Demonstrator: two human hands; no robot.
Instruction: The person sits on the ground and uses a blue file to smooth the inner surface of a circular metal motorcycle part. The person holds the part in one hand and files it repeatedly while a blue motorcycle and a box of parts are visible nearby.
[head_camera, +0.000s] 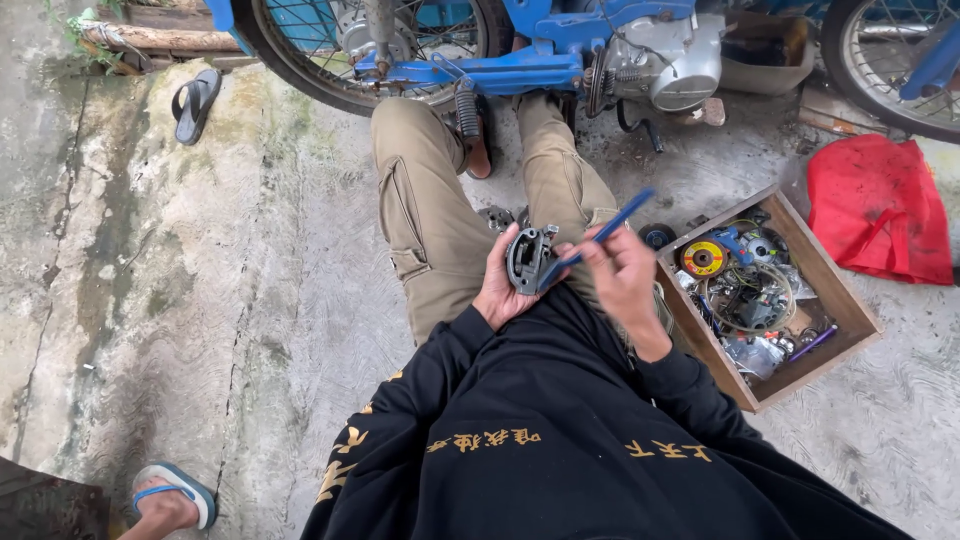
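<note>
A small dark grey metal engine part (528, 260) sits in front of the seated person's chest, above the lap. The left hand (503, 285) is wrapped around it from below, fingers closed on its body. The right hand (622, 272) is pinched shut on a blue-handled brush (605, 235), whose handle slants up and to the right while its lower end meets the part.

Beneath the hands stretch legs in khaki cargo trousers (430, 210), feet pointing toward a blue motorcycle (560, 50). Its silver engine (675, 60) hangs just past the knees, with spoked wheels on either side.

Just to the person's right, a wooden box (850, 310) rests on the concrete floor (250, 300), filled with wires, a yellow disc and small bits. Beyond it lies a red cloth bag (880, 205). A dark flip-flop (195, 100) lies well off to the left, and another person's foot in a blue-strapped sandal (172, 495) shows at the lower left.
</note>
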